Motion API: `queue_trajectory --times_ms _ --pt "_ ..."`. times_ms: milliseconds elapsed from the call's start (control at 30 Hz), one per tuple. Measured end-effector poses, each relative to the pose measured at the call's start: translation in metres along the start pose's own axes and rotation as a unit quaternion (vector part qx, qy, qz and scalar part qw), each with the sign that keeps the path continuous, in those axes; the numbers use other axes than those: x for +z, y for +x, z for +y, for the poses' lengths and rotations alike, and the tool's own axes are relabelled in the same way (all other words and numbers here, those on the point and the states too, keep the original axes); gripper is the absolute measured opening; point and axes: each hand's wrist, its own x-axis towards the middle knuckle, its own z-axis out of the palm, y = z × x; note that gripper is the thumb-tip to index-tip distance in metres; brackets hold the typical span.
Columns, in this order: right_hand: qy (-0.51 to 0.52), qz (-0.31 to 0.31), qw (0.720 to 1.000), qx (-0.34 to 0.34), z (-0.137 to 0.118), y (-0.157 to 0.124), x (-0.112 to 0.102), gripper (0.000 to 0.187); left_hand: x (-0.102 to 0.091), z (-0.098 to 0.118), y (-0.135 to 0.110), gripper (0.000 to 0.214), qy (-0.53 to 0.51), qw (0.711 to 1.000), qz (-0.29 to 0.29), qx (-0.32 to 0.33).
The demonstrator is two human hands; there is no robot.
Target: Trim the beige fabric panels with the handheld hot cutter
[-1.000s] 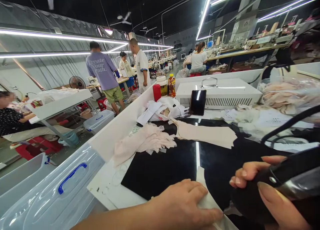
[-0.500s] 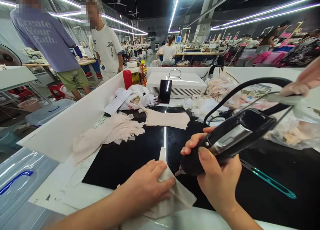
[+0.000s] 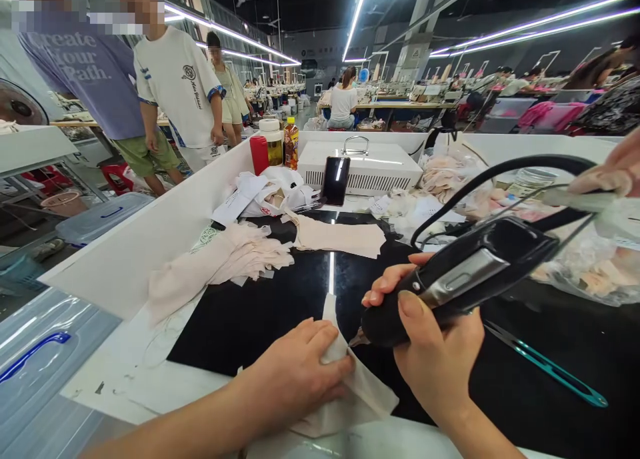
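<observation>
My left hand [image 3: 305, 362] is closed over a beige fabric piece [image 3: 373, 386], holding it at the near edge of the black mat [image 3: 280, 309]. A narrow end of the fabric sticks out beyond my fingers. My right hand [image 3: 435, 352] is wrapped round a black corded hand tool [image 3: 450, 279] with a silver lever along its side. Its small tip points left and lies right beside the fabric's edge; whether it touches cannot be made out. Teal tweezers [image 3: 555, 369] lie on the mat to the right of my right hand.
Beige fabric strips [image 3: 225, 262] are heaped left, with a flat beige stack [image 3: 340, 236] behind. Further back are a phone [image 3: 335, 180] and a vented white box [image 3: 360, 162]. The tool's black cable [image 3: 480, 172] arches right, near another person's hand [image 3: 613, 169]. Plastic-bagged scraps [image 3: 600, 272] lie right.
My hands, the fabric and the tool keep nearly the same places. The view has shifted slightly. In the background, the person in the white shirt has moved left, and another person shows behind.
</observation>
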Motion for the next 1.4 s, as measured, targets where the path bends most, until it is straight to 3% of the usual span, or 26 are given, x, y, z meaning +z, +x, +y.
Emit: queue_trajectory --times_ms 267,633,1100,1400 --pt "-0.012 -0.027 1.0 -0.008 0.006 0.002 0.002 0.033 -0.003 0.001 0.001 0.028 -0.004 1.0 0.004 0.001" --pt "0.006 -0.009 1.0 -0.012 0.011 0.006 0.012 0.033 -0.003 -0.001 0.002 0.018 -0.013 0.999 0.04 0.015" --pt "0.004 -0.012 0.999 -0.035 0.015 0.013 0.018 0.026 0.004 -0.004 -0.006 0.033 -0.041 0.999 0.02 0.011" --pt "-0.015 0.003 0.999 -0.042 0.013 0.013 0.02 0.025 -0.014 -0.017 0.002 0.022 -0.114 0.993 0.02 -0.037"
